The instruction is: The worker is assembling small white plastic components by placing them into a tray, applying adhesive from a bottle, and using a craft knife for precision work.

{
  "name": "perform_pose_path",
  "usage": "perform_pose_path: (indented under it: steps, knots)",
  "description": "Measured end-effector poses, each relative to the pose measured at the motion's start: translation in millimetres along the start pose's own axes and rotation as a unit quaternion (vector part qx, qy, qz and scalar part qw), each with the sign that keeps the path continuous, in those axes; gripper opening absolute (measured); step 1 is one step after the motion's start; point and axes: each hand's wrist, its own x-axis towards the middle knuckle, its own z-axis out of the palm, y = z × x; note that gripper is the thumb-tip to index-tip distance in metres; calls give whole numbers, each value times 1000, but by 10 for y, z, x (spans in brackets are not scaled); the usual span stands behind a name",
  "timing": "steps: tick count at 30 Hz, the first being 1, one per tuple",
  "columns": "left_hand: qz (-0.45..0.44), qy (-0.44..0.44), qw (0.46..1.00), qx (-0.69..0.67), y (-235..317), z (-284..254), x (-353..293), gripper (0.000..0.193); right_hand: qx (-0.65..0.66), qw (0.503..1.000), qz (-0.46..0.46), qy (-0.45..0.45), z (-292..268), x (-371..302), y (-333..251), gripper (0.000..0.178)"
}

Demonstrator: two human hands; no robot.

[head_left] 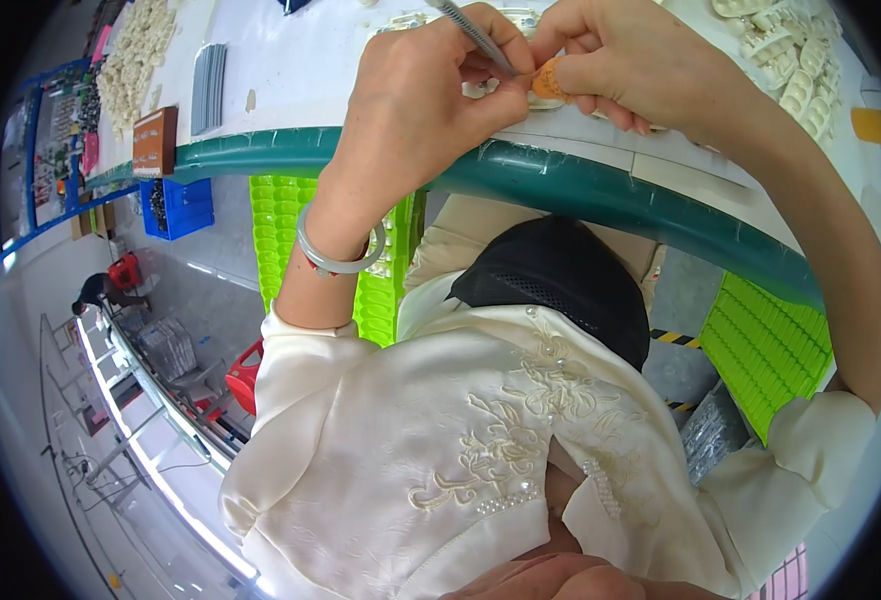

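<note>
- Cream embroidered blouse (441,440) fills our lower view.
- Our left hand (416,110), with its pale jade-like bangle (336,255), has fingers clamped on a slim grey metal tool (476,35).
- Our right hand (626,60) pinches a small orange rounded piece (549,80) just above the green-edged white counter (601,195).
- We judge it mid-way: white moulded parts (796,60) are heaped right, more (141,50) far left.

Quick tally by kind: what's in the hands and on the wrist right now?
Metal tweezers, in left hand: 1
Small orange part, pinched by right hand fingers: 1
Pale bangle, left wrist: 1
Total: 3
</note>
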Motion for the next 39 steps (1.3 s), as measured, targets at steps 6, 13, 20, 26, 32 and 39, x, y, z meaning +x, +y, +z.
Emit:
perform_pose_path:
  steps: [6,13,20,26,32,39]
  knots:
    - [3,-22,1000,12,-54,-57,19,12,22,999,41,22,51,13,-81,10]
    - [-87,141,960,-224,109,-369,-4,8,-31,996,72,42,110,41,-200,11]
    - [-65,52,994,-68,-16,-106,-183,14,-95,990,86,58,114,30,-233,12]
    - [-67,69,994,-49,-18,-35,-175,11,-77,990,107,51,67,31,-237,12]
    - [-97,97,991,-12,37,20,-197,11,-65,994,82,17,29,43,-203,13]
    - [-92,101,991,3,54,44,-190,11,0,998,45,-36,-59,1,-109,16]
